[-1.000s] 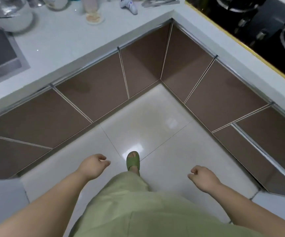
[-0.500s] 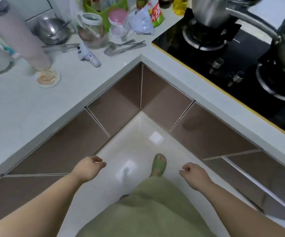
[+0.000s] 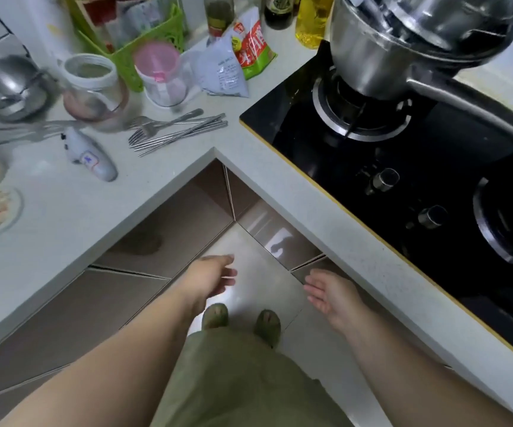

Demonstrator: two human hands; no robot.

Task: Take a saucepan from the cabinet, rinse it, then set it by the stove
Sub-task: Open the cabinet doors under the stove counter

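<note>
Here I see both grips, my left hand (image 3: 210, 277) and right hand (image 3: 330, 292), open and empty below the pale speckled L-shaped worktop (image 3: 162, 192), black glass stove (image 3: 403, 167) right; packet writing unreadable.

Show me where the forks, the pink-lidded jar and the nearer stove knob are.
forks (image 3: 156, 128): head view, on the tines of the bundle lying on the counter.
pink-lidded jar (image 3: 156, 61): head view, on the middle of its pink lid.
nearer stove knob (image 3: 432, 216): head view, on the knob's metal top.
</note>
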